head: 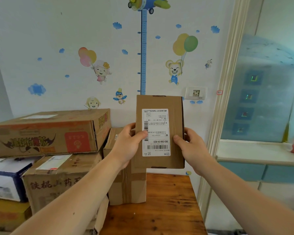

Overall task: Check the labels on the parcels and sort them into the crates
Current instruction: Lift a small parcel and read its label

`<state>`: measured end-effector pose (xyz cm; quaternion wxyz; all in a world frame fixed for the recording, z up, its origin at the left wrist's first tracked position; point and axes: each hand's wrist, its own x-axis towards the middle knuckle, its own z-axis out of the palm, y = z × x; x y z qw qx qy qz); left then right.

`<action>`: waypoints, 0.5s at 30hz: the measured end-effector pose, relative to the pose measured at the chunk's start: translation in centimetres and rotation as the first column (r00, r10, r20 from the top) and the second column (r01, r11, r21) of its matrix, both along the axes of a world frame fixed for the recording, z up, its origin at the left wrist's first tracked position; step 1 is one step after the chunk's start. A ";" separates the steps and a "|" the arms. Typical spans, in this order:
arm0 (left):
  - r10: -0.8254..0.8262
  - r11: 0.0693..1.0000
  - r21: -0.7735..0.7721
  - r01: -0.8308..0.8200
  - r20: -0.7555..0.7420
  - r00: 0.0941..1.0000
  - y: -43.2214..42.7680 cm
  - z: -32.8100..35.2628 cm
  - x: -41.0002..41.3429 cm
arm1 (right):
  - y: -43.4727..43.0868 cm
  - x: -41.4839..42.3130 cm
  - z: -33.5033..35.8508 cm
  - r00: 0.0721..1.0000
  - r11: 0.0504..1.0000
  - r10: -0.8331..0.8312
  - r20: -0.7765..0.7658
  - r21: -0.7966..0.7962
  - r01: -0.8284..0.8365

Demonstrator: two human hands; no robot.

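At nine o'clock in the view sits a stack of cardboard boxes, more parcels by the look of them, piled against the wall, with a taped box standing on end at about seven o'clock from centre on the wooden table. Moving right, the left hand grips the left edge of the parcel, its thumb laid across the face and touching the label. The parcel is held upright in the air near the centre, just toward five o'clock, above the table and clear of the stack. Its white label faces the camera, though the print reads upside down from here. At four o'clock the right hand holds the opposite edge, thumb on the front and fingers curled behind. This looks like the label check itself, with sorting not yet begun for this parcel. No crate shows anywhere in the view, so the next move probably calls for turning the parcel to read it properly, then looking round for the right crate.
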<state>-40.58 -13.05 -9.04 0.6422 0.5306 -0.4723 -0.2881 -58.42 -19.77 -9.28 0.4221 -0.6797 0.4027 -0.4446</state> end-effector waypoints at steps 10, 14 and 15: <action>-0.091 0.995 0.052 0.091 -0.005 0.996 0.5 -2.5 1.8 | 2.1 1.0 -2.2 0.997 0.995 -0.068 -0.023 0.066 0.069; -0.125 0.988 0.088 0.126 -0.016 0.992 0.5 -3.0 0.7 | 3.0 -0.3 -2.8 0.993 0.990 -0.115 -0.025 0.082 0.117; -0.132 0.987 0.091 0.133 -0.011 0.991 0.5 -3.1 0.2 | 3.2 -0.9 -2.8 0.992 0.989 -0.121 -0.024 0.084 0.123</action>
